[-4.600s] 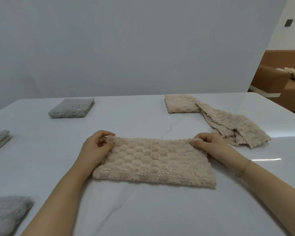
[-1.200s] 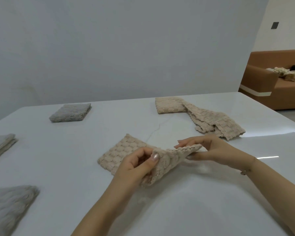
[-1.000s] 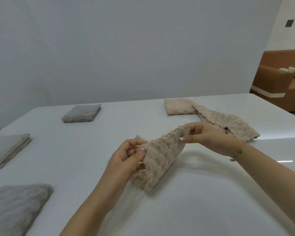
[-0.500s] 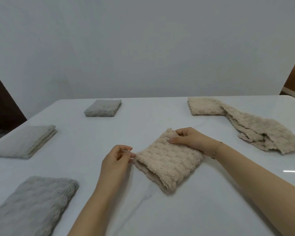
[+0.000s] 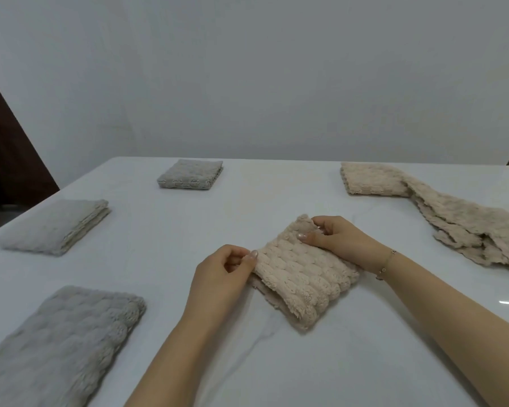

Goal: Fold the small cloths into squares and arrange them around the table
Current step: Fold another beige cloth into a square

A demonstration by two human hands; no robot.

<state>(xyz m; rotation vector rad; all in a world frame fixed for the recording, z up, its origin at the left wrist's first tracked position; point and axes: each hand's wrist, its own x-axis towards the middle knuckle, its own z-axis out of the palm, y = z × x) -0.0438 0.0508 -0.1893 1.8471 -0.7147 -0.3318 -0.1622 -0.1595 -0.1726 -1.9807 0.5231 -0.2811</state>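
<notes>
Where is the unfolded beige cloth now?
Head view, far right: the unfolded beige cloth lies beside the folded beige square, beyond the right hand.

Folded cloth (image 5: pixel 303 274) lies mid-desk (image 5: pixel 335 362); three cloths (image 5: pixel 53 227) along the left, two cloths (image 5: pixel 373 180) far right.

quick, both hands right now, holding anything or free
Left hand: pinching the left corner of the folded beige cloth.
Right hand: fingers curled over the cloth's far corner, gripping it.
</notes>
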